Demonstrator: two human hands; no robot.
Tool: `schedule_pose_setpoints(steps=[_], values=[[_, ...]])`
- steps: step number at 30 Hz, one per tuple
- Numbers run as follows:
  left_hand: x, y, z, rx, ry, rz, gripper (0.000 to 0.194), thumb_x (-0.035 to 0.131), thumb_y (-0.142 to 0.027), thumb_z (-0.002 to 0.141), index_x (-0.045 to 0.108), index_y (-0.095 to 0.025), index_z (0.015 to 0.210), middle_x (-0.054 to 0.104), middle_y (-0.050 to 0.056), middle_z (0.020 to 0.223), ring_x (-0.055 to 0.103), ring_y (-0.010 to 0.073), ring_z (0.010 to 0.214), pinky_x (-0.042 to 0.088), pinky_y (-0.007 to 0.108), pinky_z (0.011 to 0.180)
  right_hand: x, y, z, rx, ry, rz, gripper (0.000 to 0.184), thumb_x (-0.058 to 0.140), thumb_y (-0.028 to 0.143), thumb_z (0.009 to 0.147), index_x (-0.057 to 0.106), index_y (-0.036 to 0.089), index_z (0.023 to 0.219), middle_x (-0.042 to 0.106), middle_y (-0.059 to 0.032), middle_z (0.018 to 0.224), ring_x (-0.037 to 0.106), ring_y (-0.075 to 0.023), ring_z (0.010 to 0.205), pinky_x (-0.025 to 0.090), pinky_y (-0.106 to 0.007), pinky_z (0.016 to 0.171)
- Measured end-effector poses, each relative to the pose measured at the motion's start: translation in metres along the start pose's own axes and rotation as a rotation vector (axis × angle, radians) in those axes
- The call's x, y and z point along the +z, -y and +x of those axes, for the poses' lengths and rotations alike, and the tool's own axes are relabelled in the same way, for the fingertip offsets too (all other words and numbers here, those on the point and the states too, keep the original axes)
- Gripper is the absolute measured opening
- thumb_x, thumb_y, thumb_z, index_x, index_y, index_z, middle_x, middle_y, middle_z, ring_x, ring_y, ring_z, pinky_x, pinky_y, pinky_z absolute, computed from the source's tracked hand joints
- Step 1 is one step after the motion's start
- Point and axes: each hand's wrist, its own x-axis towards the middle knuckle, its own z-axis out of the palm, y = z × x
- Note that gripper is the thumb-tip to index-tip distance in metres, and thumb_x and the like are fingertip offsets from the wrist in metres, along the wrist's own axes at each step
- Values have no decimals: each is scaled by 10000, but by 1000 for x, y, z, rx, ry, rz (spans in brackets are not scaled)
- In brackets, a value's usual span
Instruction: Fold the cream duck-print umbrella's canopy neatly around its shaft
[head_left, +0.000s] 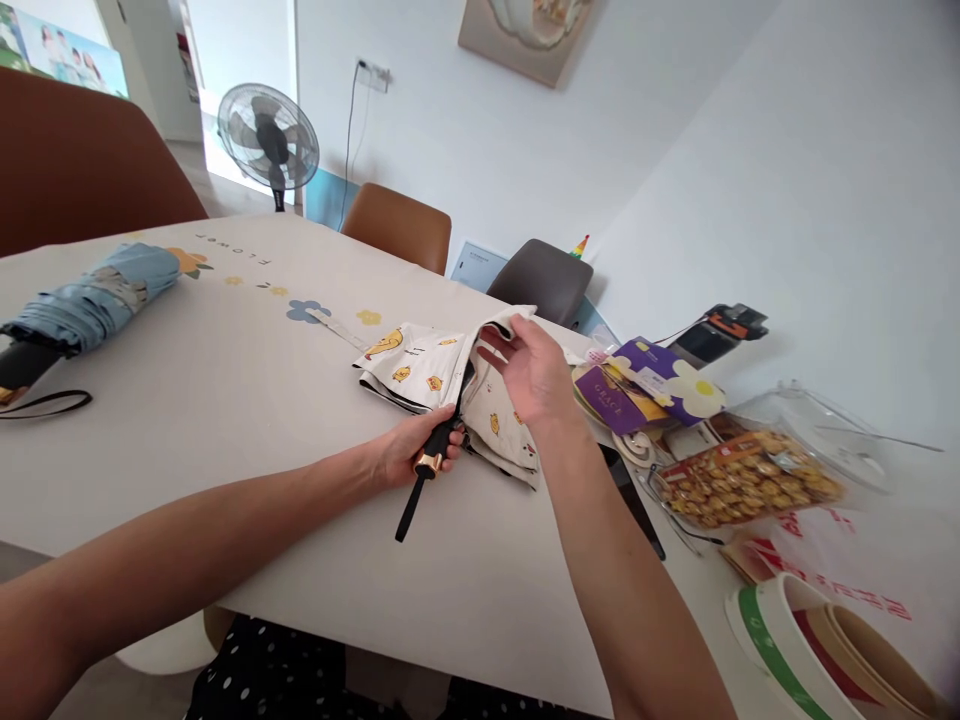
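A collapsed white umbrella (431, 365) with yellow duck prints lies loosely folded over the table, its canopy panels spread to both sides of the shaft. My left hand (420, 443) is wrapped round its black handle, which has a gold band and a dangling black strap. Up at the canopy, my right hand (529, 365) pinches the edge of one fabric panel between thumb and fingers. The closure strap trails out to the left on the tablecloth. A second umbrella (105, 295), light blue and rolled up, lies at the far left.
The table (247, 420) has a pale flowered cloth. Along its right side are a purple box (622, 395), a dark phone-like slab (634, 500), a clear snack tub (750, 480) and paper cups or rolls (810, 640). Chairs (397, 225) and a fan (268, 138) stand behind.
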Motion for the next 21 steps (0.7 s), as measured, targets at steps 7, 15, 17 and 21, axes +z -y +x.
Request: schedule_pose_setpoints(steps=[7,15,17,21], values=[[-4,-2,4,-11,25,-19,194,443,-312,803,461,-136,724,438,-10,620,455,73,473,380,185,374,21,-33,0,268,182,-41,164,660,288,683,576,167,756,658,-43,766,653,-216,817,520,-298,644],[4,-2,2,33,-78,123,269,583,-397,745,466,-155,740,450,-31,618,434,56,455,352,173,371,19,-40,0,372,279,-108,178,660,295,696,601,168,806,667,-58,795,646,-209,776,547,-378,678],[6,-1,2,41,-119,143,277,555,-418,773,459,-159,745,443,-37,603,418,52,443,340,169,361,26,-40,0,381,306,-165,169,648,310,700,594,160,757,667,-69,797,645,-207,754,549,-361,644],[10,-3,0,30,-128,130,212,490,-348,819,456,-155,737,435,-37,590,409,52,436,338,169,356,41,-40,2,271,351,-289,179,610,341,715,618,167,756,659,-59,836,636,-193,767,538,-314,616]])
